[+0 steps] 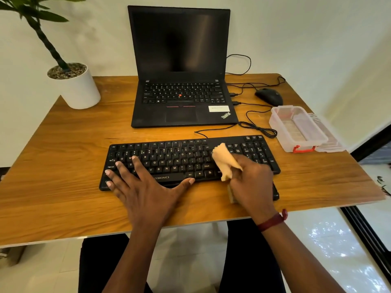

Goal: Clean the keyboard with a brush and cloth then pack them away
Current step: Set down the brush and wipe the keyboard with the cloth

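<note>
Keyboard [179,159], black, lay at the near middle of the wooden desk [63,166]. Left hand [143,187] rested flat on its left keys, fingers spread wide. Right hand [251,180] gripped a bunched tan cloth [226,161] against the right-hand keys. Beyond: open laptop [179,102], mouse [269,96], clear plastic box [283,132] at right.

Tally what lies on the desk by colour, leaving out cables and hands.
Black: 3 (laptop, keyboard, mouse)
White: 1 (plant pot)
Clear: 2 (plastic box, lid)
Tan: 1 (cloth)
Total: 7
Not counted: something half hidden under the right hand.
</note>
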